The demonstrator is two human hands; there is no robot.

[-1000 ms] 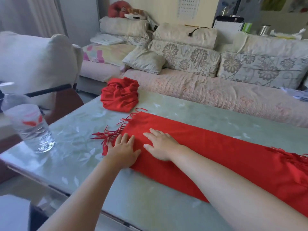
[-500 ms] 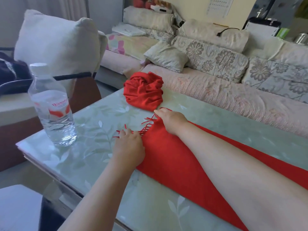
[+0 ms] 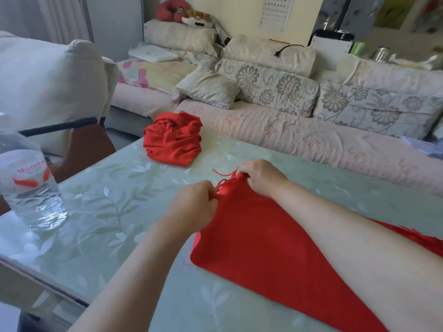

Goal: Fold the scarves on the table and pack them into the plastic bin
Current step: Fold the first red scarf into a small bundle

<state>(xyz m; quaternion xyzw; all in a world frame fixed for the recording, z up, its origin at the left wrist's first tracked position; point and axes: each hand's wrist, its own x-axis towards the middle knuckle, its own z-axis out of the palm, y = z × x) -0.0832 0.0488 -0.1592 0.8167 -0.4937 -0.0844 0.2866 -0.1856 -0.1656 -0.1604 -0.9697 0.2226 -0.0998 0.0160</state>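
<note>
Looking at this, I'd say the job is barely underway. Both hands are clamped on the fringed end of the long red scarf: the left hand has its fingers curled tight round the near corner, and the right hand pinches the far corner, with a few loose tassels sticking out between them. That end looks lifted and doubled over the rest of the scarf, which lies flat on the glass-topped table. The fringe at the other end peeks out from under the right forearm. So my read is that this is the first fold, halfway through and not yet laid down or smoothed.

The second red scarf sits in a crumpled heap near the far edge of the table, well apart from the hands and apparently not folded at all. A water bottle stands off to the left.

I can't see the plastic bin anywhere in this view, so nothing looks packed. Left to do, I'd guess: finish this scarf, fold the heap, then pack both.
</note>
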